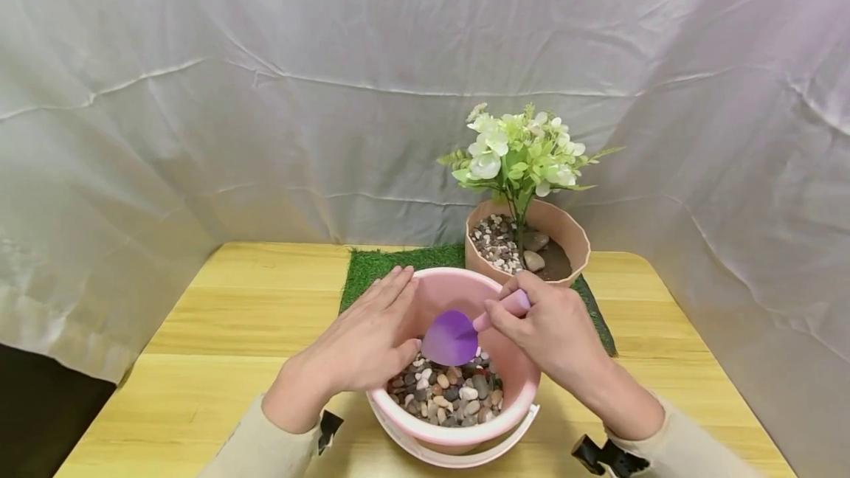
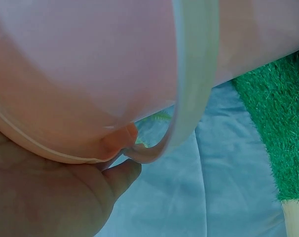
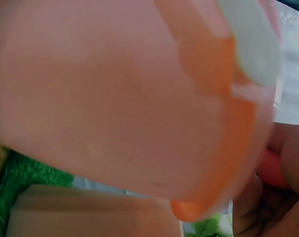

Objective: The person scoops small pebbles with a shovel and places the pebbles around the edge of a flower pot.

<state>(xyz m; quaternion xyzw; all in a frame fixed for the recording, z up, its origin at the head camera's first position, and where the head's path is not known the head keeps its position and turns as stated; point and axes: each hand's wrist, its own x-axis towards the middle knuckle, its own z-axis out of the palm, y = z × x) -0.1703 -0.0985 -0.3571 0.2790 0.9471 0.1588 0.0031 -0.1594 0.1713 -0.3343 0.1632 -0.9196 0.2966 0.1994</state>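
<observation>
A pink bucket [image 1: 521, 389] with a white carrying handle [image 1: 458, 457] holds mixed pebbles [image 1: 461, 400]. My left hand [image 1: 358, 334] rests on its left rim, fingers straight and the thumb over the inside. In the left wrist view the palm lies along the rim [image 2: 46, 152], near where the handle [image 2: 196, 59] joins. With curled fingers my right hand [image 1: 564, 330] grips the lilac handle of a small purple shovel [image 1: 451, 338]. The shovel's blade is inside the bucket, above the pebbles in the head view; in the right wrist view the bucket wall [image 3: 105, 108] hides it.
Behind the bucket stands a peach planter [image 1: 578, 238] with white flowers [image 1: 524, 146], small stones and brown soil. Green artificial turf [image 1: 372, 268] lies under it on the wooden table [image 1: 265, 308]. A grey curtain [image 1: 332, 131] hangs around the back and sides.
</observation>
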